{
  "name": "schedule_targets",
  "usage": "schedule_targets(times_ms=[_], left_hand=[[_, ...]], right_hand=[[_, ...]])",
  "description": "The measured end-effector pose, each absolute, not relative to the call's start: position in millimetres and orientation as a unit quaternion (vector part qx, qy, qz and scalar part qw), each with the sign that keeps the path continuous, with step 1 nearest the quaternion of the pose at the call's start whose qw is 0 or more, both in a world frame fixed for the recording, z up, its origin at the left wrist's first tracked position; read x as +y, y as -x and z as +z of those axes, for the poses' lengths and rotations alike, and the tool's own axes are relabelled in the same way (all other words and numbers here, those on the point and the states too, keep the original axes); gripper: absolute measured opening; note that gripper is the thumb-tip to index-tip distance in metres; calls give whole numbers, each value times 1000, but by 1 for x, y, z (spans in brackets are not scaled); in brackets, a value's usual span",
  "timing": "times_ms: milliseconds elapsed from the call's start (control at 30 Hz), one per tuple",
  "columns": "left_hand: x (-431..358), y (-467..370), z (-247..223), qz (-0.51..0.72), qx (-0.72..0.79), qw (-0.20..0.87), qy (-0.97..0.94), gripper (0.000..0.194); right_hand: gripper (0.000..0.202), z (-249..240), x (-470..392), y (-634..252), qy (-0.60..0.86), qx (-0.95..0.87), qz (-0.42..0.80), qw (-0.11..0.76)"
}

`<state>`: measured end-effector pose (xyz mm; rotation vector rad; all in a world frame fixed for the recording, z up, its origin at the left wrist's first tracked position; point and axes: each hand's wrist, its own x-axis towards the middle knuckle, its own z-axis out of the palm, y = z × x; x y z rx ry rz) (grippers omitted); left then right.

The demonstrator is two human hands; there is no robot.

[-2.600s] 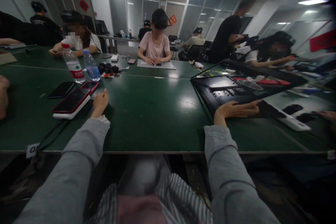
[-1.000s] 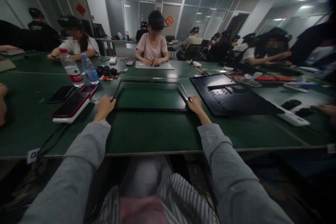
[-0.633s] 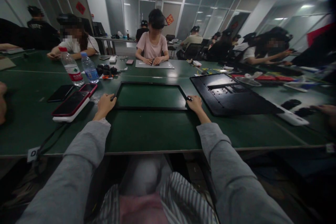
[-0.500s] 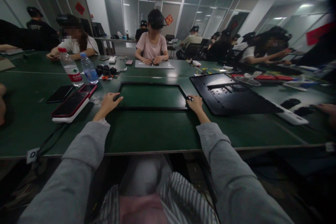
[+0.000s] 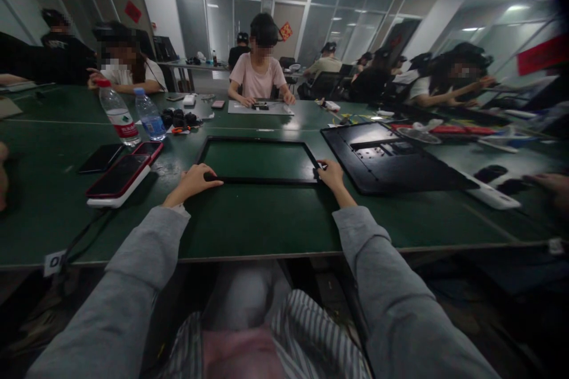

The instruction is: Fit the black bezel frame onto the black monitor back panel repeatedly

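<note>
A thin black rectangular frame (image 5: 267, 180) lies in front of me on the green table (image 5: 262, 225), whose top shows through its opening. My left hand (image 5: 193, 182) grips its near left corner, thumb along the near edge and fingers bent over it. At the right end, my right hand (image 5: 331, 176) pinches the frame near its near right corner. Just right of that hand lies a large black panel (image 5: 391, 169) with a recessed slot.
On the left are two phones, a dark one (image 5: 101, 158) and a red-edged one (image 5: 119, 175) on a white block, and two bottles (image 5: 120, 115). Black items with orange parts (image 5: 180, 121) lie beyond. Across the table a person (image 5: 258, 74) works at a light board. A white power strip (image 5: 493, 194) is right.
My left hand has moved right and slightly nearer, from the frame's left side to its near left corner. My right hand has barely moved. The person opposite has spread their hands apart.
</note>
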<state>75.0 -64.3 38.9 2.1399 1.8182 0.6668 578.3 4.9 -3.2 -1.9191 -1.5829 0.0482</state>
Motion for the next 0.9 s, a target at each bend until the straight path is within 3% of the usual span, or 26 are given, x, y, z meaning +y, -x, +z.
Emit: schedule_targets(times_ms=[633, 767, 900], left_hand=[[-52, -67, 27, 256, 620, 183, -719, 51], [-50, -64, 26, 274, 624, 186, -708, 52], [-50, -64, 31, 338, 620, 201, -679, 55]], right_hand=[[50, 6, 9, -583, 690, -581, 117, 415], [59, 21, 2, -588, 736, -497, 21, 459], [74, 44, -24, -617, 795, -273, -115, 530]])
